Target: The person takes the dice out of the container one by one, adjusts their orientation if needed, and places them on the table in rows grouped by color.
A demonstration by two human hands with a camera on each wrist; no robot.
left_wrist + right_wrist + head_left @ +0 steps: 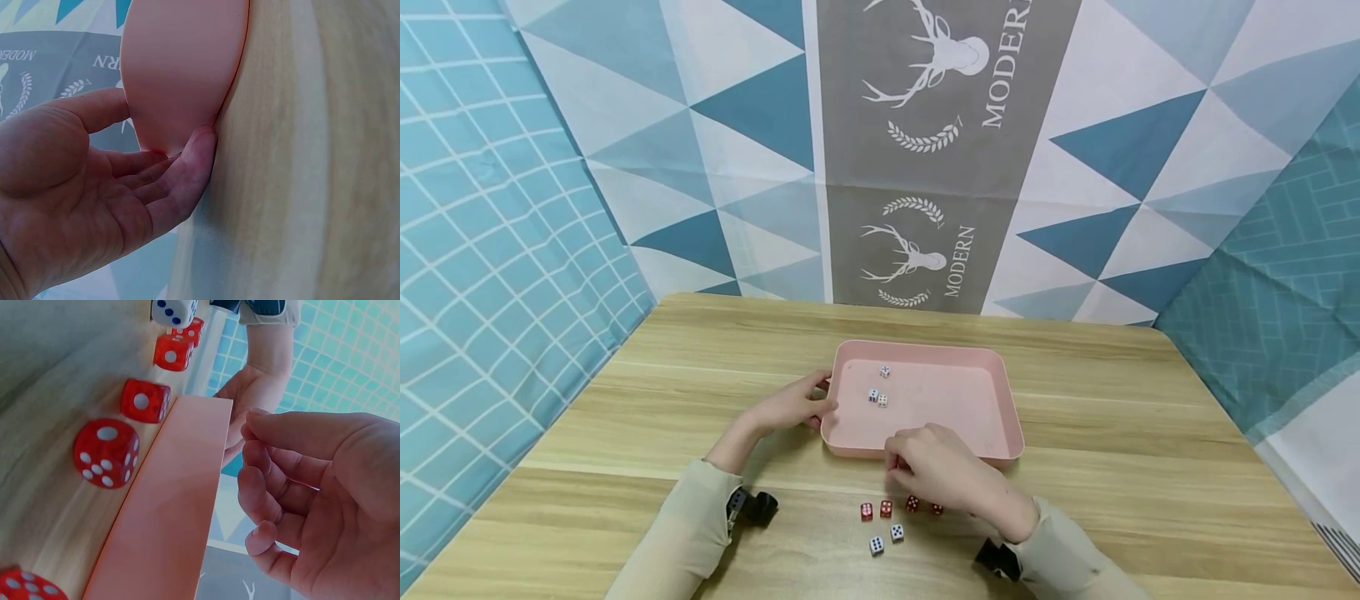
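Observation:
A shallow pink tray (951, 400) lies on the wooden table, with three white dice (882, 401) inside toward its left end. My left hand (793, 406) holds the tray's left end, thumb at the rim and fingers along the outer wall (181, 75). Over the tray's near edge is my right hand (936, 462), its fingers curled. In the right wrist view the thumb meets the index finger, with nothing showing between the fingertips (252, 428). Several red dice (886, 508) lie in a row in front of the tray, partly below the right hand. Two white dice (897, 532) sit nearer me.
The wooden table (1120, 433) stretches to both sides of the tray. Behind it hangs a patterned cloth (752, 125) with deer heads and triangles. Blue tiled cloth (497, 217) covers the left side. A black wrist device (763, 508) sits at the left sleeve.

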